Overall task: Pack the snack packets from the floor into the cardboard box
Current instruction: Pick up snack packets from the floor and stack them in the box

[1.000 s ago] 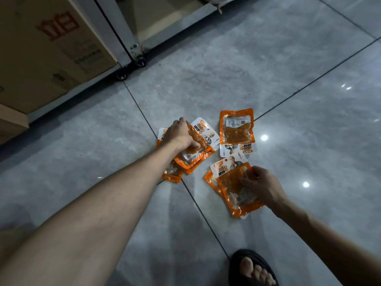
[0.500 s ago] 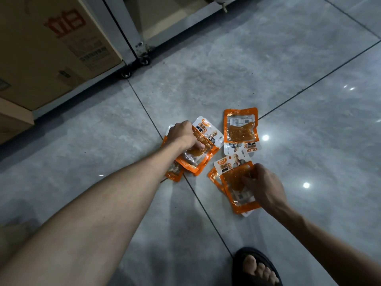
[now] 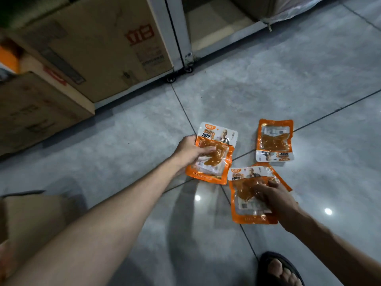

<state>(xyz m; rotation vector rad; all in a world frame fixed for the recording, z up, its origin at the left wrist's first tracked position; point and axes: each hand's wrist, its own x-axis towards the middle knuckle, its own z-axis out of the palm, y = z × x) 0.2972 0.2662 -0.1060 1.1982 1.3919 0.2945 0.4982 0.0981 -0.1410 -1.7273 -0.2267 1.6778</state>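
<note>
Grey floor tiles (image 3: 288,65): each hand pinches packets, left hand (image 3: 190,150) and right hand (image 3: 274,196); third snack packet (image 3: 274,140) lies far-right, nearer the right.

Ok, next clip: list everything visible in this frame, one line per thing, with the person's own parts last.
snack packets in left hand: a stack, count unclear, orange and white, centre, gripped.
snack packets under right hand: at least two overlapping, orange and white, right of centre.
lone snack packet: one, orange, on the floor, untouched, beyond the right hand.
cardboard boxes: at least two, brown, upper left.
box flap: one, brown, left edge.
shelf frame: white, on castors, top centre.
floor: grey glossy tiles.
left hand: one, shut on packets.
right hand: one, fingers on packets.
foot in dark sandal: one, bottom right.
</note>
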